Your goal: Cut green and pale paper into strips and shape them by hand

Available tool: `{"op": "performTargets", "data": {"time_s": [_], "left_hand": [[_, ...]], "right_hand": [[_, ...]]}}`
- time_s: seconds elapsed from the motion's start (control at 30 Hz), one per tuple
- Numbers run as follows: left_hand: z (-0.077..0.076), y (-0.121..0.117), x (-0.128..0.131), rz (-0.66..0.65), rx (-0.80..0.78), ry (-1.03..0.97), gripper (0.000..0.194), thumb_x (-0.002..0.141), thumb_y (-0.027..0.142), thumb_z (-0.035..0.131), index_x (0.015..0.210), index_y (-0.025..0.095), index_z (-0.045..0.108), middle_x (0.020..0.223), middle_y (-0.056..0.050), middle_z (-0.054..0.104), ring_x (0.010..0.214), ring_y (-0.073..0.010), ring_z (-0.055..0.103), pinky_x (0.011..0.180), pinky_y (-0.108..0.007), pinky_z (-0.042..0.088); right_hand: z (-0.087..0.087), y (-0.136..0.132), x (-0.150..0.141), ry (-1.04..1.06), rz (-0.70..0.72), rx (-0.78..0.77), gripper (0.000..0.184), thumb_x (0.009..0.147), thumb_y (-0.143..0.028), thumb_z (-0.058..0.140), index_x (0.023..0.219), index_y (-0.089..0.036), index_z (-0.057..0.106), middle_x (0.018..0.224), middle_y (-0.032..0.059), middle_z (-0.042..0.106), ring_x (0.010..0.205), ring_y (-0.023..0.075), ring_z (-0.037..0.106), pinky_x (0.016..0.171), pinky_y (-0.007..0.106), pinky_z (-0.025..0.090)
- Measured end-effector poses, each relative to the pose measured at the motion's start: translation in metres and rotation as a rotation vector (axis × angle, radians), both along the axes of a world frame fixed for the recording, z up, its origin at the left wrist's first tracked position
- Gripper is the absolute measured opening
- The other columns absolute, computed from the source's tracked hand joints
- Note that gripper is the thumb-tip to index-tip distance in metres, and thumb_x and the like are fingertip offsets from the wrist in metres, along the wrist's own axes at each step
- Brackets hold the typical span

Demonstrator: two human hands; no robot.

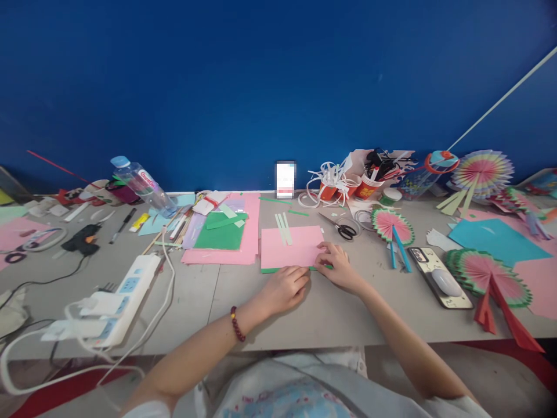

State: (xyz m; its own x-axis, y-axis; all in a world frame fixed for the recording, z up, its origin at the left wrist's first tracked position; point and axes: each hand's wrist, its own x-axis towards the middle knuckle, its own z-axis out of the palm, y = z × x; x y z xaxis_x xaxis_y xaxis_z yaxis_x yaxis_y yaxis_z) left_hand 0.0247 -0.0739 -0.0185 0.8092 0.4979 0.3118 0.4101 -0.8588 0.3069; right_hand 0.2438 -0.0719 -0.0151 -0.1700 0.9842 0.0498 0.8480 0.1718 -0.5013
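A pink paper sheet (289, 241) lies flat before me, with a green strip (272, 270) along its near edge. My left hand (290, 287) rests at that near edge, its fingers slightly bent and lying on the paper's border. At the near right corner, my right hand (337, 264) touches the sheet, its thumb and forefinger apart. The undersides of the fingers on both hands are hidden. Two pale green strips (284, 229) lie across the sheet's far part. Black-handled scissors (345, 231) lie beyond my right hand.
Left of the sheet are stacked green paper (220, 232), a power strip (130, 296) with cables and a tilted bottle (145, 186). On the right are folded paper fans (491, 278), a phone (435, 273) bearing a mouse (446, 283), and cups (369, 188). A blue wall (278, 87) rises behind.
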Motion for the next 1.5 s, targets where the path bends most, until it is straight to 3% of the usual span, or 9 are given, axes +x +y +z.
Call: {"op": "performTargets", "data": {"time_s": [1.5], "left_hand": [[-0.0007, 0.0011, -0.0002, -0.014, -0.008, 0.014, 0.028, 0.088, 0.017, 0.047, 0.114, 0.016, 0.057, 0.122, -0.010, 0.062, 0.112, -0.0227, 0.057, 0.093, -0.039, 0.048]], "right_hand": [[-0.0019, 0.0035, 0.0024, -0.014, 0.029, 0.013, 0.015, 0.084, -0.031, 0.061, 0.074, -0.023, 0.068, 0.125, 0.0069, 0.052, 0.104, 0.0271, 0.049, 0.087, 0.044, 0.037]]}}
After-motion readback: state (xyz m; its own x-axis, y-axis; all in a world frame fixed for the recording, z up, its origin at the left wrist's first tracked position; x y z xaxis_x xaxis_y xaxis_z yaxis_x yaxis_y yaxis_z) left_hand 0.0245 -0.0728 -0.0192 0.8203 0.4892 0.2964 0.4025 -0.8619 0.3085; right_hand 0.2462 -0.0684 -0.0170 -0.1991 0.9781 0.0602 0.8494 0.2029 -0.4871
